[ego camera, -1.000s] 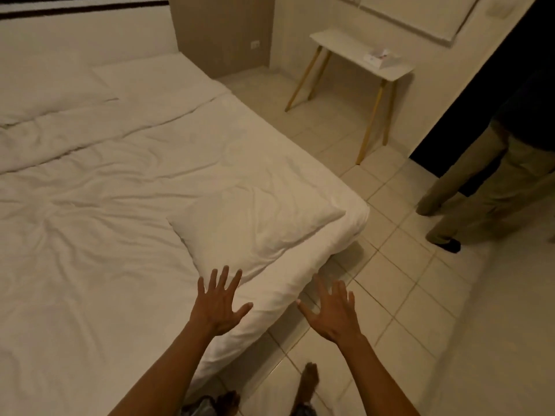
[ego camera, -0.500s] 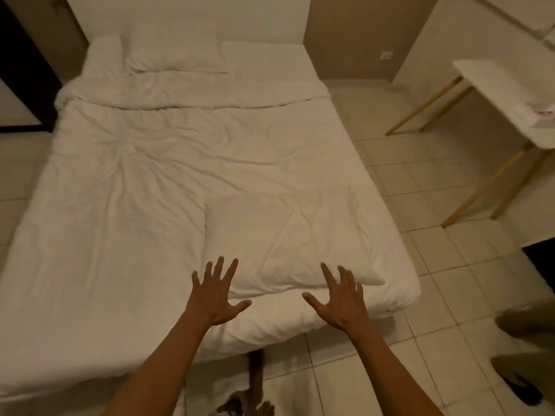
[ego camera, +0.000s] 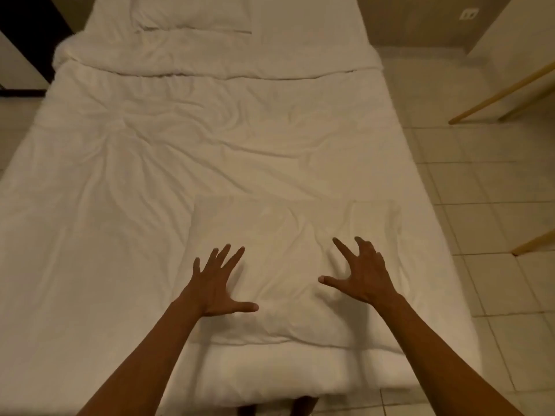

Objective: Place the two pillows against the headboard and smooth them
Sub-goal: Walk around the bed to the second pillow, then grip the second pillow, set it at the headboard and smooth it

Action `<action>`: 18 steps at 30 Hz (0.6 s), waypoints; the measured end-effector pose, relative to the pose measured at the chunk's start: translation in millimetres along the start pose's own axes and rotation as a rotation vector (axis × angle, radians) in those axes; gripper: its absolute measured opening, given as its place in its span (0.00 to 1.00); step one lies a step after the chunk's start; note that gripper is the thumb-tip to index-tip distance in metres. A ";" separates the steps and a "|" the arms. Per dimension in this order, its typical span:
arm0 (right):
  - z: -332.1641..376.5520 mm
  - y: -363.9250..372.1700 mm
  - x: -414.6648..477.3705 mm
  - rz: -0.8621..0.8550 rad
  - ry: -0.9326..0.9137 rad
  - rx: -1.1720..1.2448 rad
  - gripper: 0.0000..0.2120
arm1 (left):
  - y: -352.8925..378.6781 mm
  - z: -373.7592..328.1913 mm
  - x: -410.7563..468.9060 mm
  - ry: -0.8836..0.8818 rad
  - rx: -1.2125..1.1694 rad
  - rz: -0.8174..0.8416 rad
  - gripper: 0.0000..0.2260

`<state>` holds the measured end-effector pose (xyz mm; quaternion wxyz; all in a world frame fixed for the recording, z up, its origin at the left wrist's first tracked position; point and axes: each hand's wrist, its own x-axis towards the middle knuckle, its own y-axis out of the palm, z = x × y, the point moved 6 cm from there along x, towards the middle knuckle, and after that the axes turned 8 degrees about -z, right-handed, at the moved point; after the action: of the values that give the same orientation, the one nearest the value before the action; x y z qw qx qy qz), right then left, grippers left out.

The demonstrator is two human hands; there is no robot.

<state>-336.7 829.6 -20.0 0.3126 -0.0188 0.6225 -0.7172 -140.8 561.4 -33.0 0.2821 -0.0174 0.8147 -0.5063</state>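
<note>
A white pillow [ego camera: 288,244] lies flat on the white duvet [ego camera: 150,163] near the foot of the bed, right of centre. My left hand [ego camera: 216,283] hovers over the pillow's left part, fingers spread and empty. Over the right part of the same pillow is my right hand [ego camera: 360,274], open with fingers apart and slightly curled. A second white pillow [ego camera: 192,13] rests at the far end of the bed, left of centre. The headboard is out of view.
Beige floor tiles [ego camera: 480,223] run along the bed's right side. Wooden table legs [ego camera: 504,94] slant at the upper right. A wall socket [ego camera: 468,14] sits on the far wall. A dark opening [ego camera: 27,28] is at the upper left.
The view has swung from the bed's corner to face its foot squarely and moved closer. Both hands have advanced from the mattress edge to over the near pillow. The person standing at the right is no longer visible.
</note>
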 end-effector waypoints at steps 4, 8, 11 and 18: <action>-40.9 39.0 80.2 -0.016 0.015 -0.064 0.58 | 33.4 22.1 84.9 0.006 -0.029 0.000 0.64; -66.2 98.3 105.6 -0.017 0.047 -0.016 0.60 | 76.0 51.1 128.1 -0.034 -0.060 -0.109 0.65; -62.1 112.7 107.4 -0.063 0.031 0.081 0.59 | 89.3 54.5 132.3 -0.005 -0.076 -0.208 0.64; -12.7 95.9 106.4 -0.110 -0.211 0.170 0.59 | 73.1 20.9 138.6 0.125 -0.111 -0.250 0.53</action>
<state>-386.8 787.7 -148.1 0.3369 -0.1017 0.5214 -0.7774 -228.5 536.4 -162.2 0.1643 -0.1026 0.8489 -0.4917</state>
